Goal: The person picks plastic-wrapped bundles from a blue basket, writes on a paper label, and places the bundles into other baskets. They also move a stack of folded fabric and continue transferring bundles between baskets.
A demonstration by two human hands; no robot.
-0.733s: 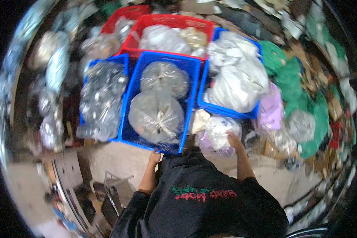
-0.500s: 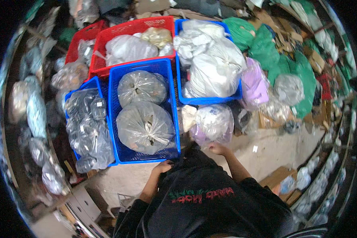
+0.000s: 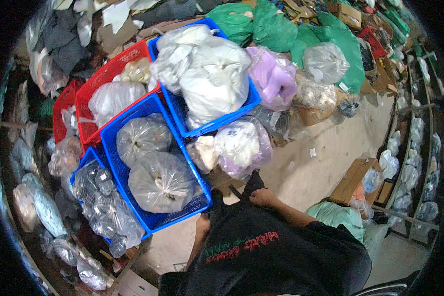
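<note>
My left hand hangs beside my dark clothing, close to the near corner of a blue crate; its fingers are mostly hidden. Loosely curled, my right hand is by my dark trouser leg, with nothing visible in it. Inside the blue crate sit two tied clear bags, one nearer and one farther, with greyish contents. Ahead of my legs, a clear bag of white material rests against purple wrapping. A small bag of cream-coloured material lies just left of it.
Another blue crate overflows with white bags. Red crates stand at the far left, and dark clear bags fill a narrow blue crate. Purple and green bags lie beyond. A cardboard box and pale green sack stand right.
My view has turned to the right, so the crates appear shifted left and tilted. The pale green sack has come into view. My right hand now appears closer to my body.
</note>
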